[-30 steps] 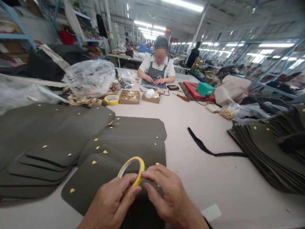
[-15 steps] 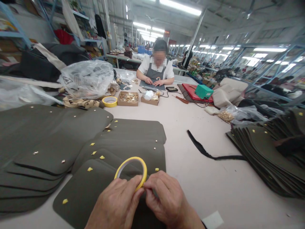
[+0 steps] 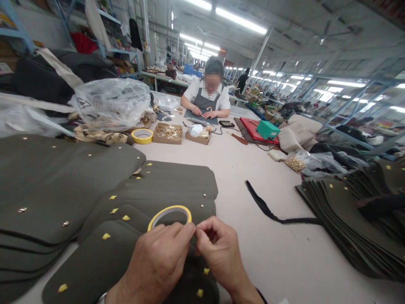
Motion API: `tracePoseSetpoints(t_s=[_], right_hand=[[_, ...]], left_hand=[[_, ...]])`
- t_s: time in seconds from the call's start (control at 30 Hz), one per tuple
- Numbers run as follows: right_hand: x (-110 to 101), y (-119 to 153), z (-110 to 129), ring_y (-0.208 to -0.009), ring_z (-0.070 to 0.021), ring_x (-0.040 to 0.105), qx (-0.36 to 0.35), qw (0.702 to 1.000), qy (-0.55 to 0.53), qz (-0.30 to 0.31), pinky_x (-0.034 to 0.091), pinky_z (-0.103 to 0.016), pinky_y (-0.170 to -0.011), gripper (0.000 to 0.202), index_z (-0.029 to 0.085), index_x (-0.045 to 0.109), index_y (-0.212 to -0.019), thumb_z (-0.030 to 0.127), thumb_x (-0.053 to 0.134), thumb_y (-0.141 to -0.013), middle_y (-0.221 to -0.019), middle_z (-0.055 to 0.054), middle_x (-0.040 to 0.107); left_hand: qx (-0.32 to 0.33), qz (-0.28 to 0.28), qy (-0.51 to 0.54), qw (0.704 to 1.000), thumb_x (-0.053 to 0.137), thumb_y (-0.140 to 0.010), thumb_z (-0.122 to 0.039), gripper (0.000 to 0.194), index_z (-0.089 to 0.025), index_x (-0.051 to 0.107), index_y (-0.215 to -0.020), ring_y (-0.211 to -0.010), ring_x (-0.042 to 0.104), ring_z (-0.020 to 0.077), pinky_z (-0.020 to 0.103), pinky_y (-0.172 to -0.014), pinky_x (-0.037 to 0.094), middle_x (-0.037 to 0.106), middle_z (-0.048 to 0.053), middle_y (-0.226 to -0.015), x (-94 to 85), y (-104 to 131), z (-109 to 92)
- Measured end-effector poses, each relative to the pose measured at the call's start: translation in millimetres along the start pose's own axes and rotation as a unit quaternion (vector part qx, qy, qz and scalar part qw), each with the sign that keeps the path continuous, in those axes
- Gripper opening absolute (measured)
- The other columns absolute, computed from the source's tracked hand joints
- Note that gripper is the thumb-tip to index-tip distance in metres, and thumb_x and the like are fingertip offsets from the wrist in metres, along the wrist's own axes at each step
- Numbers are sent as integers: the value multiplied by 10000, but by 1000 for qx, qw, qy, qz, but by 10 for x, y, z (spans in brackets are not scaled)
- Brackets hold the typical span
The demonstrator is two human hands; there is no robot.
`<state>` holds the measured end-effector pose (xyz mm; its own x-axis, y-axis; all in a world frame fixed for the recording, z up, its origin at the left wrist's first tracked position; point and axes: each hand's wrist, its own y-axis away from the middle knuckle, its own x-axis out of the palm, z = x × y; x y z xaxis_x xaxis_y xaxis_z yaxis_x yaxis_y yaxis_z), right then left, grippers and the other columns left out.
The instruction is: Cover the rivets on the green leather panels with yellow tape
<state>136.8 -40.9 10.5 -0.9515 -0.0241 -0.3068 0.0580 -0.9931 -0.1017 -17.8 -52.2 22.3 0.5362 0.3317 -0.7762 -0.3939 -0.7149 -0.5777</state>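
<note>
My left hand [image 3: 158, 253] is closed round a roll of yellow tape [image 3: 172, 208], holding it tilted above dark olive panels. Right beside it, my right hand [image 3: 220, 253] is pinched at thumb and forefinger close to the roll's edge; whatever sits between those fingertips is too small to make out. Under both hands lie overlapping olive panels [image 3: 123, 249] with rounded corners. Small yellow tape bits [image 3: 125, 218] are stuck on them, and metal studs [image 3: 202, 206] show near some edges.
A second stack of olive panels [image 3: 341, 219] lies at right, near a black strip [image 3: 265, 207]. Another yellow tape roll [image 3: 142, 136] stands beside a box of gold hardware [image 3: 169, 133]. A co-worker [image 3: 207, 97] sits across the table, hands on dark material. A plastic bag [image 3: 110, 103] bulges at left.
Both hands and the tape roll have come up slightly, and the right fingertips are now a little apart from the roll's side. The camera view has shifted a little.
</note>
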Motion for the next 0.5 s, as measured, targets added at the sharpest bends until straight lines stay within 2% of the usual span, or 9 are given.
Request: tracePoseSetpoints(t_s=[0.1,0.2,0.33,0.5], right_hand=[[-41,-174,-133,-422,-104,561,112,990,-88,-10,447,-195,-419,147,164,600,-681,281,614,-768,-513,37,579],[-144,-368,-304,-405,-100,560,150,984,-95,-18,461,-193,-410,216,145,623,-692,351,666,-742,-506,28,592],[-241,-542,-406,-478,-100,587,134,990,-35,20,498,-200,-476,256,113,690,-771,369,666,-771,-587,-6,638],[-195,-627,-394,-511,-131,600,102,989,101,39,494,-224,-490,206,141,705,-753,303,590,-809,-579,-7,634]], left_hand=[[12,-44,27,999,437,-922,-101,166,-193,576,-924,-571,560,136,257,-577,421,599,-21,-655,-1,-19,-17],[17,-45,12,999,413,-934,-102,185,-188,571,-978,-650,587,150,271,-634,439,628,-2,-724,47,52,22],[-11,61,-52,997,358,-940,-93,251,-200,585,-930,-692,578,191,311,-631,448,631,23,-789,245,196,164],[-49,176,-38,982,536,-869,-83,152,-215,595,-915,-783,565,212,330,-683,475,624,20,-866,401,265,249]])
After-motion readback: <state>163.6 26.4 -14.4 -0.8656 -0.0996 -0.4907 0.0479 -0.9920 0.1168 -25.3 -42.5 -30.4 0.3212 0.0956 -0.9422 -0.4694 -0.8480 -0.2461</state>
